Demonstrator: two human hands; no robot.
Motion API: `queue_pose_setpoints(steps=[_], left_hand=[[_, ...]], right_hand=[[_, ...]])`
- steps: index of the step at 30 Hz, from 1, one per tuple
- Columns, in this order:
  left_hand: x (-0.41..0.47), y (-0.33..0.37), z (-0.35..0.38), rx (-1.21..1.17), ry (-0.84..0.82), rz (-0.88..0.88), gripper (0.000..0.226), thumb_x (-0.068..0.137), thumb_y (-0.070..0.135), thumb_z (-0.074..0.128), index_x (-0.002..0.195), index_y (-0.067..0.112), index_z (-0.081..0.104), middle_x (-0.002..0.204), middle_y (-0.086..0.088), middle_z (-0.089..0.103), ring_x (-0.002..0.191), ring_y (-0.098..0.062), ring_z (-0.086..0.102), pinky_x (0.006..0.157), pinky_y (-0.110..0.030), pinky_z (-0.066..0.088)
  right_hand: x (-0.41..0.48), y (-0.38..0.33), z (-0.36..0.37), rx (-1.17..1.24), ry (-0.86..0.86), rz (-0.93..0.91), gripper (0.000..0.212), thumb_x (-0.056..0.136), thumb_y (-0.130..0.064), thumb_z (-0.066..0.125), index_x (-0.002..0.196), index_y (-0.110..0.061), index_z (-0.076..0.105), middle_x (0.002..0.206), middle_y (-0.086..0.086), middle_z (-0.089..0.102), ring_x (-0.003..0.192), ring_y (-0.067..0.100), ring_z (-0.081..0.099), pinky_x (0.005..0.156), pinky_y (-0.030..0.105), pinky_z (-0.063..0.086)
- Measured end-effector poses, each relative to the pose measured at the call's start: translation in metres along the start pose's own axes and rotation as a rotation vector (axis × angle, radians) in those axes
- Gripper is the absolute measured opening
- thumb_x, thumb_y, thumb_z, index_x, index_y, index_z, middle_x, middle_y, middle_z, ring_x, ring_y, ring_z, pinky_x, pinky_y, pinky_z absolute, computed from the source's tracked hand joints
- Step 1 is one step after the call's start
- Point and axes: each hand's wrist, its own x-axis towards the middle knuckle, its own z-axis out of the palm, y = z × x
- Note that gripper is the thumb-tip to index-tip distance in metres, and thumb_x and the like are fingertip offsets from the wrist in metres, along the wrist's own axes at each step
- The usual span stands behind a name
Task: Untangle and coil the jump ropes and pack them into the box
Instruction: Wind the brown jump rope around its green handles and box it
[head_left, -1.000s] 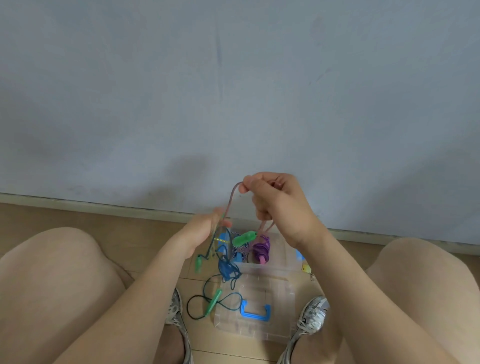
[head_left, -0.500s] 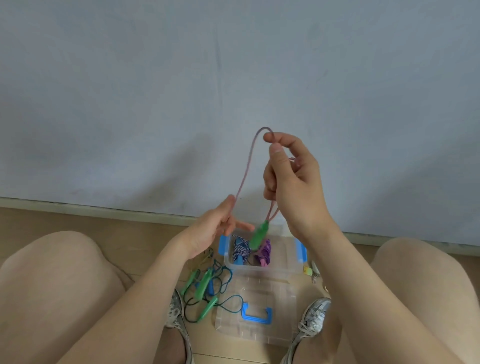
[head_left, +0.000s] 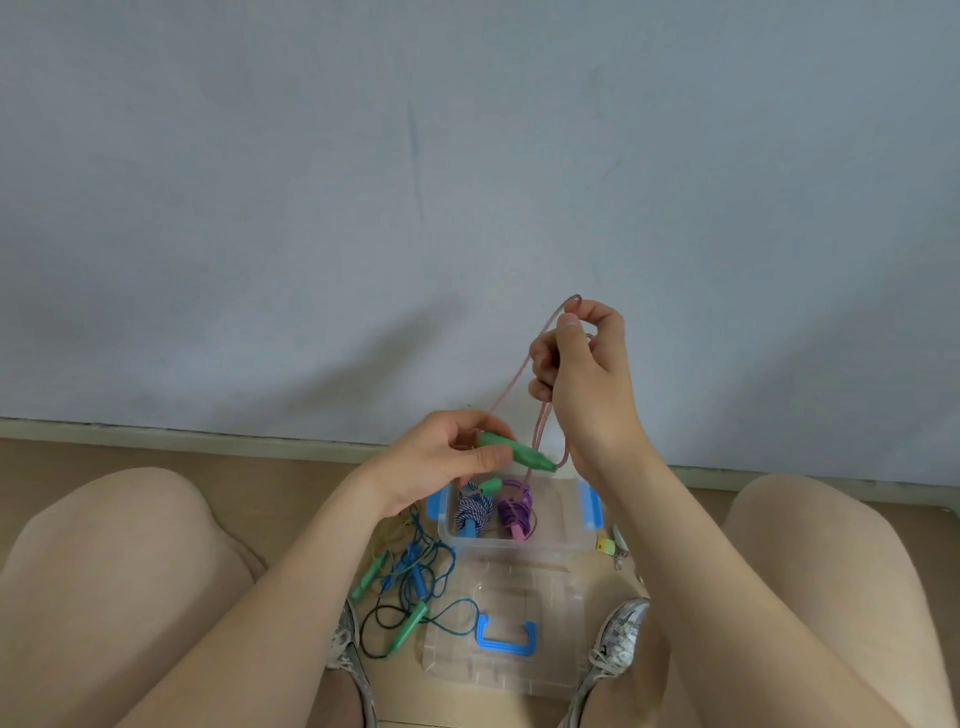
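Note:
A pink jump rope (head_left: 511, 384) runs between both hands above the box. My right hand (head_left: 584, 384) is raised and pinches loops of the rope at the top. Lower down, my left hand (head_left: 441, 462) grips one of its green handles (head_left: 514, 451). The second green handle (head_left: 491, 486) hangs just over the clear box (head_left: 566, 530) with blue latches. Inside the box lie a coiled blue-and-white rope (head_left: 472, 512) and a coiled purple rope (head_left: 517, 512). On the floor left of the box lies a tangle of dark green and blue ropes (head_left: 410, 587) with green and blue handles.
The clear lid with a blue handle (head_left: 506, 636) lies on the floor in front of the box, between my shoes (head_left: 613, 649). My bare knees flank the scene. A small yellow-green item (head_left: 608, 545) sits right of the box. A grey wall rises close behind.
My right hand rose with the pink rope loop, then came slightly lower and right. My left hand took hold of the green handle, which earlier hung free.

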Motion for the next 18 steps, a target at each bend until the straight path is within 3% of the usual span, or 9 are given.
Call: queue_pose_setpoints(steps=[3,5,7,8,11,12,14,16,18], left_hand=[[0.003,0.004,-0.002,-0.071,0.07,-0.021,0.038,0.09,0.044,0.077,0.112,0.013,0.069,0.075,0.003,0.063,0.064,-0.016,0.046,0.064,-0.033,0.041],[0.007,0.013,-0.004,-0.173,0.112,-0.003,0.023,0.099,0.029,0.072,0.107,0.008,0.065,0.079,-0.004,0.066,0.058,-0.016,0.042,0.056,-0.032,0.032],[0.011,0.028,-0.005,-0.216,0.153,0.002,0.007,0.102,0.015,0.065,0.098,0.009,0.065,0.07,-0.009,0.058,0.052,-0.016,0.037,0.051,-0.031,0.022],[0.013,0.036,-0.005,-0.189,0.177,0.008,0.011,0.102,0.013,0.061,0.095,0.008,0.068,0.065,-0.01,0.054,0.05,-0.016,0.035,0.05,-0.03,0.02],[0.02,0.058,0.002,0.007,0.23,0.032,0.029,0.101,0.015,0.053,0.087,0.005,0.076,0.059,-0.01,0.05,0.05,-0.016,0.037,0.047,-0.027,0.026],[0.023,0.064,0.005,0.058,0.23,0.032,0.031,0.1,0.015,0.052,0.086,0.005,0.078,0.059,-0.01,0.05,0.05,-0.016,0.038,0.048,-0.026,0.028],[0.028,0.075,0.009,0.147,0.204,0.026,0.032,0.098,0.015,0.051,0.085,0.007,0.079,0.057,-0.007,0.051,0.051,-0.016,0.04,0.048,-0.025,0.031],[0.034,0.085,0.013,0.23,0.159,0.023,0.034,0.099,0.014,0.049,0.085,0.008,0.079,0.055,-0.005,0.054,0.048,-0.014,0.043,0.047,-0.023,0.033],[0.038,0.097,0.014,0.283,0.129,0.021,0.035,0.1,0.013,0.047,0.082,0.012,0.077,0.053,-0.002,0.057,0.044,-0.01,0.043,0.048,-0.024,0.033]], right_hand=[[0.004,0.004,-0.012,-0.249,0.123,-0.047,0.013,0.107,-0.02,0.042,0.117,-0.014,0.048,0.068,-0.001,0.066,0.058,0.011,0.055,0.058,0.034,0.047],[0.006,0.006,-0.024,-0.577,0.147,-0.038,0.017,0.098,-0.024,0.048,0.107,-0.013,0.056,0.074,0.005,0.074,0.065,0.018,0.068,0.064,0.04,0.058],[0.006,0.004,-0.036,-0.892,-0.001,0.076,0.028,0.084,-0.027,0.051,0.088,-0.005,0.068,0.071,0.01,0.075,0.071,0.029,0.072,0.071,0.043,0.063],[0.006,0.003,-0.042,-1.006,-0.119,0.165,0.03,0.08,-0.029,0.052,0.079,-0.003,0.069,0.067,0.009,0.074,0.069,0.03,0.072,0.07,0.039,0.062],[0.004,0.005,-0.05,-1.24,-0.297,0.281,0.026,0.087,-0.028,0.058,0.071,-0.01,0.049,0.068,0.004,0.056,0.062,0.025,0.054,0.056,0.029,0.041],[0.005,0.006,-0.049,-1.259,-0.269,0.252,0.025,0.091,-0.023,0.058,0.073,-0.011,0.044,0.071,0.004,0.052,0.063,0.024,0.049,0.055,0.03,0.035],[0.006,0.002,-0.046,-1.206,-0.17,0.125,0.008,0.094,-0.012,0.052,0.089,-0.007,0.056,0.087,0.009,0.06,0.071,0.026,0.055,0.059,0.032,0.041],[0.012,-0.004,-0.039,-1.08,-0.123,-0.059,0.038,0.095,-0.005,0.048,0.131,-0.005,0.06,0.118,0.014,0.067,0.098,0.03,0.065,0.077,0.032,0.047],[0.018,-0.012,-0.032,-0.932,-0.162,-0.142,0.049,0.096,-0.003,0.046,0.144,-0.012,0.055,0.13,0.01,0.068,0.111,0.024,0.066,0.085,0.025,0.047]])
